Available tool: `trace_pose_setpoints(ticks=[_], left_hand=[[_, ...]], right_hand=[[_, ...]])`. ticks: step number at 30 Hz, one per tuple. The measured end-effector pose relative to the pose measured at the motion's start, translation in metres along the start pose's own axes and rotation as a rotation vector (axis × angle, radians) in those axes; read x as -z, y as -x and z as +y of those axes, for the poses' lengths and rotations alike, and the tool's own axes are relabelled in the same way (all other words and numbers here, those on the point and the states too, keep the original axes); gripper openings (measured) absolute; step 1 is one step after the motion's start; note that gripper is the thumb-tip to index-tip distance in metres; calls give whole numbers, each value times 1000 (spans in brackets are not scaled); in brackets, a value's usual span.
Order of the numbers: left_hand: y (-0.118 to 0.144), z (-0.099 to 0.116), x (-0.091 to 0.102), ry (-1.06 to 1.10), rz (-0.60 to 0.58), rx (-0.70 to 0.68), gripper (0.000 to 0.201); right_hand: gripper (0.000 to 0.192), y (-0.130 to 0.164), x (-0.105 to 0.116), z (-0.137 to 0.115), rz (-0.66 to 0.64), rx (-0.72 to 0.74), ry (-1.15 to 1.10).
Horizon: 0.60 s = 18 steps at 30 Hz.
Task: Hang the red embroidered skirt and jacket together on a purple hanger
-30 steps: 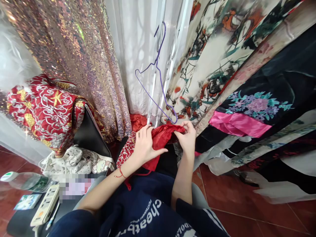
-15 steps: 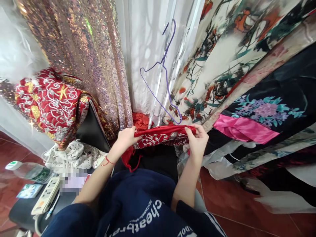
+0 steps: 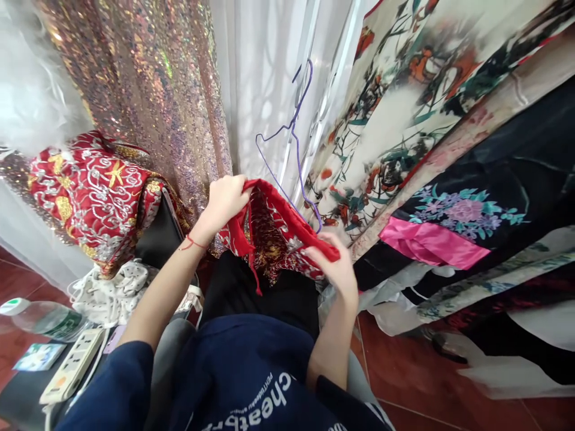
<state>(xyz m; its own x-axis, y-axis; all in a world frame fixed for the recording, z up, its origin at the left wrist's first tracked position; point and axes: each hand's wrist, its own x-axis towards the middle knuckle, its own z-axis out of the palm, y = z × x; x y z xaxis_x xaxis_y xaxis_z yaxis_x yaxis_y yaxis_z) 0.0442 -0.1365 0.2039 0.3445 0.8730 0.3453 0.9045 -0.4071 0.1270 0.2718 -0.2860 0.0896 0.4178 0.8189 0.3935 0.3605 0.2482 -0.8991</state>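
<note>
A red embroidered skirt or similar garment point(image 3: 287, 239) with silver and gold pattern is stretched between my hands above my lap. My left hand point(image 3: 228, 199) pinches the left end of its red waistband. At the right end, my right hand point(image 3: 335, 263) grips the same band; it is slightly blurred. The waistband bows upward near my left hand, so the shiny embroidered cloth shows below it. A red tie dangles under the left part. Just behind the band a purple hanger point(image 3: 294, 134) stands tilted, its lower corner partly hidden by the cloth.
To the left, another red embroidered garment point(image 3: 90, 197) drapes over a black chair back. A plastic bottle point(image 3: 45, 320), a power strip point(image 3: 74, 365) and a white dotted cloth point(image 3: 110, 293) lie nearby. Sequined fabric point(image 3: 148, 90) hangs behind; several garments hang at right, one with a pink sash point(image 3: 433, 242).
My left hand has risen, lifting its end of the waistband, while my right hand has moved left and down. The band has gone from nearly straight to arched and slanting.
</note>
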Motion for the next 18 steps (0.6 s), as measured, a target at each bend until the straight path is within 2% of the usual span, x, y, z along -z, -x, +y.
trace_pose_setpoints(ticks=[2, 5, 7, 8, 10, 12, 13, 15, 17, 18], left_hand=[[-9, 0, 10, 46, 76, 29, 32], [-19, -3, 18, 157, 196, 58, 32], [-30, -5, 20, 272, 254, 47, 29], [-36, -6, 23, 347, 272, 23, 26], [-47, -9, 31, 528, 270, -75, 23], [-52, -10, 47, 692, 197, -199, 21], [-51, -11, 56, 746, 139, -254, 21], [-43, -10, 77, 780, 16, -326, 22], [-29, -7, 95, 751, -67, -353, 24], [-22, -5, 102, 730, -92, -359, 24]], right_hand=[[31, 5, -13, -5, -197, -26, 12], [28, 12, -43, -17, -245, 4, -172], [37, 11, -66, -26, -280, 58, -293], [42, 8, -77, -30, -325, 119, -309], [46, -3, -93, -36, -463, 341, -258], [43, -20, -104, -41, -521, 605, -135], [40, -29, -107, -43, -468, 699, -75], [39, -48, -113, -49, -234, 742, 5], [57, -64, -121, -55, -11, 679, 23], [71, -71, -127, -58, 39, 646, 12]])
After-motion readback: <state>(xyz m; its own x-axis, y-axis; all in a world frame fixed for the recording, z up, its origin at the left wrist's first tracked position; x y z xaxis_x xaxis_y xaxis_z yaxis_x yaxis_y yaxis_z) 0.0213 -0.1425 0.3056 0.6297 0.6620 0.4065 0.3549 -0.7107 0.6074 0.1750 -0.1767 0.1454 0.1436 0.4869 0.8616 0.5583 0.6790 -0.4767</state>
